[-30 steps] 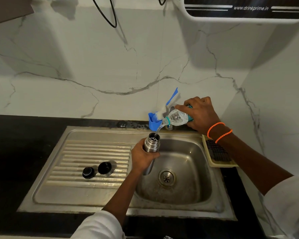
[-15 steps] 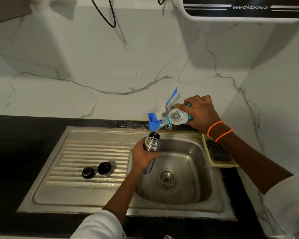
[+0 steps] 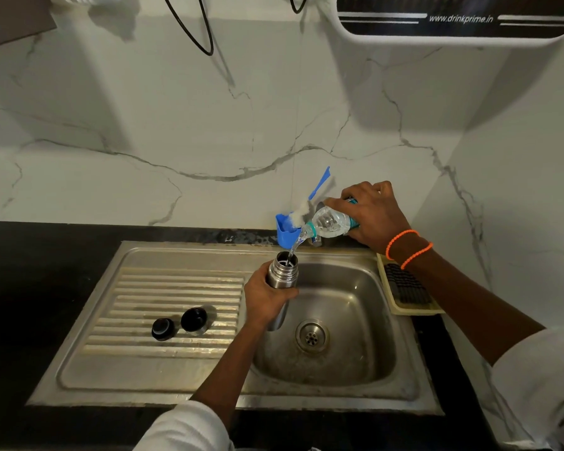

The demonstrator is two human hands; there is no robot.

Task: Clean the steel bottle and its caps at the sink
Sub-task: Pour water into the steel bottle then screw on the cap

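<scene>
Head view: the fingers of the left hand (image 3: 263,301) wrap around the steel bottle (image 3: 281,281), holding it upright over the sink (image 3: 339,369) so spills drain. The right hand (image 3: 368,216) grips a tilted plastic bottle (image 3: 329,222), pouring water inside. Two caps (image 3: 179,323) wait apart on the ribbed drainboard.

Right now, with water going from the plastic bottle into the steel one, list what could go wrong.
1. The steel bottle has a narrow mouth; if the plastic bottle shifts, the stream may spill over the left hand into the sink.
2. A wet steel bottle could slip.
3. The two caps may roll on the ribbed drainboard.
</scene>
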